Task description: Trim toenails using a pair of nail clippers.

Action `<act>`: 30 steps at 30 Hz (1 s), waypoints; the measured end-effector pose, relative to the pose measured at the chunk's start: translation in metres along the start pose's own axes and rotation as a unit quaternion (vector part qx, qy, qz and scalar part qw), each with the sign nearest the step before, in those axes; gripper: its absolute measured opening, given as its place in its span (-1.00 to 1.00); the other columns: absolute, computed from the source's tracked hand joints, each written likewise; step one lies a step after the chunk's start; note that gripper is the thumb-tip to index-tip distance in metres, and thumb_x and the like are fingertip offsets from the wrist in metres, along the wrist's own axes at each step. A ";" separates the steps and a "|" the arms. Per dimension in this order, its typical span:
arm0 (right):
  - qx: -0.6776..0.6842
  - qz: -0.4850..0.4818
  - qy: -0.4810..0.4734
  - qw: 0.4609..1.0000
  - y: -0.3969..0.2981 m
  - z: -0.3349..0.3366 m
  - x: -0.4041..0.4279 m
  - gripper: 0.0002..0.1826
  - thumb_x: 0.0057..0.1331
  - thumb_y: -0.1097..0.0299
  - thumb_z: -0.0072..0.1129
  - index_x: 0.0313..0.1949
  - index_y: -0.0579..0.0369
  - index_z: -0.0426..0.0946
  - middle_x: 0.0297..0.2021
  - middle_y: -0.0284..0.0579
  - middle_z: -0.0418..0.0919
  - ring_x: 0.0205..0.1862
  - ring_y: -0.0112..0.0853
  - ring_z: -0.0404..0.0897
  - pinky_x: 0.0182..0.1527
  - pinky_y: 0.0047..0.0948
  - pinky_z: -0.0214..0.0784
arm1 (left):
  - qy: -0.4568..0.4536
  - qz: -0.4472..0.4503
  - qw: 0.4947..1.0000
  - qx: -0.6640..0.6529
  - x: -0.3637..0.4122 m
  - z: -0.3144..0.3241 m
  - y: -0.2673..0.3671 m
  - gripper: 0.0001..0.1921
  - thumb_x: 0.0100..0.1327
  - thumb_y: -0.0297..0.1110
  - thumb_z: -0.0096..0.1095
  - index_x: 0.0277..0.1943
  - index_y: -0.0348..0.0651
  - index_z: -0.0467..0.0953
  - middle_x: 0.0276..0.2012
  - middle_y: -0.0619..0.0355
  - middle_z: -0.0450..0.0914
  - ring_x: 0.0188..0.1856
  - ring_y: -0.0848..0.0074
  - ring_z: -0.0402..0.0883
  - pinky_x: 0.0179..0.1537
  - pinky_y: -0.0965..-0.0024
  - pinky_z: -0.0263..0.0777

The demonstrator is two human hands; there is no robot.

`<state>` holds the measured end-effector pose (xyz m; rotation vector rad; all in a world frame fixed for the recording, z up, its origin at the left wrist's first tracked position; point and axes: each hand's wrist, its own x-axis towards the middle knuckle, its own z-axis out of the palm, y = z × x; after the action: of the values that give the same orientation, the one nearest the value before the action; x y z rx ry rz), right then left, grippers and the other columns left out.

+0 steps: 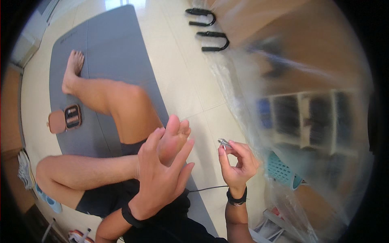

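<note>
My right hand [240,164] pinches a small metal nail clipper [224,142] between thumb and fingers, out to the right of the raised foot. In front of that foot is my left hand [162,176], its back towards me and its fingers spread apart. Behind those fingers the bare foot [170,142] shows its sole and toes; whether the hand touches it I cannot tell. The leg [97,171] with this foot is bent across my lap. My other bare foot [73,71] rests flat on the grey exercise mat [115,45].
An unfolded pink-brown grooming case [56,121] holds small tools on the mat. Two black push-up bars [214,41] stand on the tiled floor. Clear plastic sheeting [231,88] hangs at right, over a shelf and a turquoise basket [281,170]. Shoes [25,170] and blue slippers [53,203] lie left.
</note>
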<state>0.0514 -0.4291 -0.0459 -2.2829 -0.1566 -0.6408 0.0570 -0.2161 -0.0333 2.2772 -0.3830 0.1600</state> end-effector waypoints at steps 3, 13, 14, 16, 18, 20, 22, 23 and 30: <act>0.012 -0.020 0.015 1.000 -0.016 0.000 0.000 -0.60 0.07 0.72 0.49 -0.07 0.24 0.66 -0.33 -0.03 0.73 -0.40 -0.37 0.74 -0.28 -0.50 0.58 | 0.005 0.049 0.998 -0.031 -0.001 -0.012 -0.005 -0.64 0.19 -0.48 0.45 0.08 -0.16 0.67 0.18 -0.10 0.50 0.28 0.00 0.43 0.32 -0.07 0.28; -0.009 -0.124 -0.003 0.992 -0.065 -0.030 -0.019 -0.61 0.06 0.70 0.51 -0.10 0.25 0.63 -0.32 0.01 0.72 -0.40 -0.34 0.75 -0.33 -0.49 0.57 | -0.057 0.055 0.933 -0.351 -0.006 -0.020 0.019 -0.81 0.34 -0.67 0.29 -0.03 -0.26 0.62 0.10 -0.17 0.55 0.49 -0.02 0.29 0.52 -0.03 0.05; -0.009 -0.123 -0.005 0.992 -0.067 -0.030 -0.022 -0.61 0.06 0.70 0.50 -0.10 0.24 0.63 -0.31 0.02 0.72 -0.41 -0.34 0.74 -0.35 -0.49 0.56 | -0.072 0.025 0.922 -0.380 -0.008 -0.022 0.025 -0.82 0.35 -0.67 0.28 -0.03 -0.26 0.61 0.13 -0.25 0.54 0.56 -0.06 0.19 0.55 -0.04 -0.01; -0.001 -0.135 -0.004 0.991 -0.070 -0.029 -0.024 -0.61 0.06 0.70 0.50 -0.10 0.24 0.63 -0.31 0.03 0.72 -0.42 -0.33 0.73 -0.36 -0.48 0.56 | -0.069 0.020 0.913 -0.401 -0.015 -0.018 0.024 -0.85 0.36 -0.67 0.28 -0.06 -0.26 0.62 0.17 -0.34 0.50 0.58 -0.11 0.15 0.56 -0.04 -0.03; -0.020 -0.132 -0.008 0.991 -0.072 -0.034 -0.033 -0.63 0.08 0.69 0.48 -0.09 0.23 0.63 -0.31 0.02 0.72 -0.41 -0.32 0.73 -0.36 -0.46 0.55 | -0.062 0.007 0.905 -0.420 -0.019 -0.017 0.025 -0.93 0.34 -0.60 0.35 -0.15 -0.28 0.65 0.25 -0.50 0.43 0.56 -0.22 0.17 0.56 -0.04 -0.03; -0.032 -0.146 0.000 0.989 -0.072 -0.039 -0.039 -0.65 0.08 0.66 0.49 -0.11 0.22 0.64 -0.33 -0.02 0.73 -0.41 -0.30 0.73 -0.37 -0.45 0.55 | -0.053 0.032 0.930 -0.363 -0.017 -0.022 0.028 -0.94 0.37 -0.51 0.35 -0.15 -0.30 0.67 -0.04 -0.24 0.57 0.14 0.09 0.42 0.18 0.17 0.24; -0.049 -0.156 0.005 0.987 -0.069 -0.042 -0.047 -0.67 0.07 0.64 0.49 -0.14 0.21 0.66 -0.34 -0.05 0.73 -0.41 -0.29 0.73 -0.38 -0.44 0.55 | -0.051 0.063 0.946 -0.313 -0.019 -0.014 0.030 -0.84 0.43 -0.37 0.31 -0.18 -0.30 0.68 -0.34 0.02 0.72 -0.34 0.35 0.68 -0.25 0.34 0.52; -0.058 -0.136 0.006 0.989 -0.066 -0.041 -0.050 -0.67 0.09 0.65 0.47 -0.13 0.22 0.65 -0.34 -0.04 0.73 -0.42 -0.28 0.72 -0.37 -0.42 0.55 | -0.036 0.061 0.950 -0.305 -0.020 -0.010 0.030 -0.84 0.43 -0.37 0.31 -0.18 -0.30 0.68 -0.34 0.02 0.72 -0.34 0.35 0.68 -0.25 0.34 0.52; -0.038 -0.027 0.076 0.996 -0.055 -0.036 -0.073 -0.74 0.20 0.68 0.35 -0.09 0.28 0.62 -0.29 -0.01 0.68 -0.39 -0.29 0.69 -0.29 -0.41 0.55 | -0.114 0.014 0.957 -0.266 -0.031 0.007 0.025 -0.80 0.41 -0.29 0.22 -0.23 -0.25 0.59 -0.34 -0.07 0.70 -0.31 0.08 0.70 -0.24 0.10 0.53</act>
<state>-0.0429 -0.4092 -0.0256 -2.2986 -0.1231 -0.8600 0.0198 -0.2304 -0.0272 1.7598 -0.5087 -0.1780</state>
